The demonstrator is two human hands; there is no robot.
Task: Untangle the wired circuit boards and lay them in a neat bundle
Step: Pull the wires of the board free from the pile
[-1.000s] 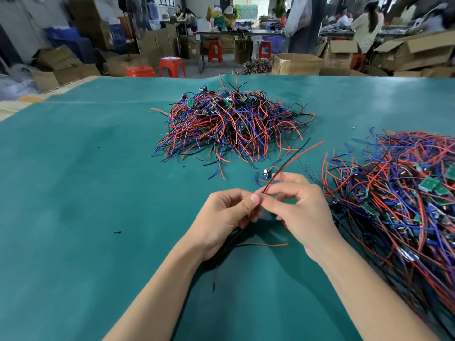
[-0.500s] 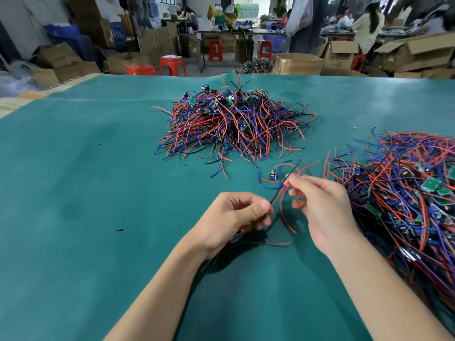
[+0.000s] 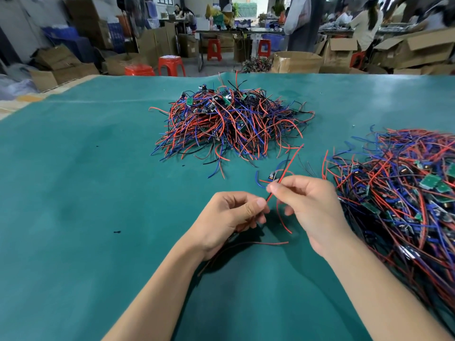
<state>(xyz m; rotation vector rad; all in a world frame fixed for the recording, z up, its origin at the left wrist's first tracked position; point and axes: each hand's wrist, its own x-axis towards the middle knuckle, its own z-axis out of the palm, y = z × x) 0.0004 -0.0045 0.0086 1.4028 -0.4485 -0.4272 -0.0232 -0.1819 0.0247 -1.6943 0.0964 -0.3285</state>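
Teal-covered surface [image 3: 73, 193] filling most of the view, cardboard boxes and red stools beyond its far edge. Far pile [image 3: 229, 124] of red, blue and black wires with small green boards heaped at centre, well apart from the hands; probably the finished stack, though loose rather than neat. Right-hand pile [image 3: 398, 193] sprawling at the surface's right edge, just beside the right wrist, likely the tangled supply kept within easy reach. Left hand [image 3: 229, 217] closed around a small gathered bunch of leads [image 3: 246, 244], thumb pressed over the top, dark and red tails trailing out below the palm toward the near side and lying on the surface; held so, apparently, to anchor the unit while its strands are sorted. Right hand [image 3: 307, 207] pinched narrow, thumb and forefinger on one red wire [image 3: 286, 168], remaining fingers loosely curled. Red wire's long axis diagonal, running from the left thumb up and away to the right, free tip pointing toward the gap between the two piles; seemingly drawn taut to straighten it. Small board [image 3: 272, 176] with a blue lead just past the right fingertips, resting on the surface.
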